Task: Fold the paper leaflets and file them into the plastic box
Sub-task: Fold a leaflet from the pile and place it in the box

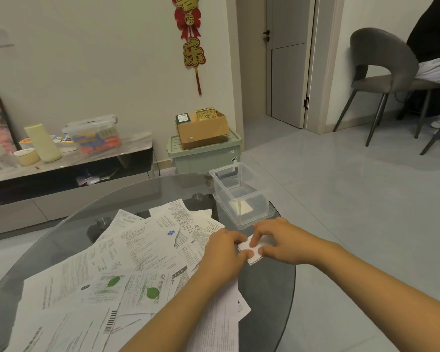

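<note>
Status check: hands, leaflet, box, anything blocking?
Both hands, left hand and right hand, pinch one small folded leaflet. Plastic box open just beyond. Loose leaflets piled left; path clear.

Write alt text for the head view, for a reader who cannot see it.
Both hands, left hand and right hand, pinch a small folded leaflet on a round glass table. Unfolded printed leaflets lie spread to the left; a clear plastic box stands open just beyond the hands.

Home living room: TV console [69,161], wall ornament [191,34], chair [386,80]
</note>
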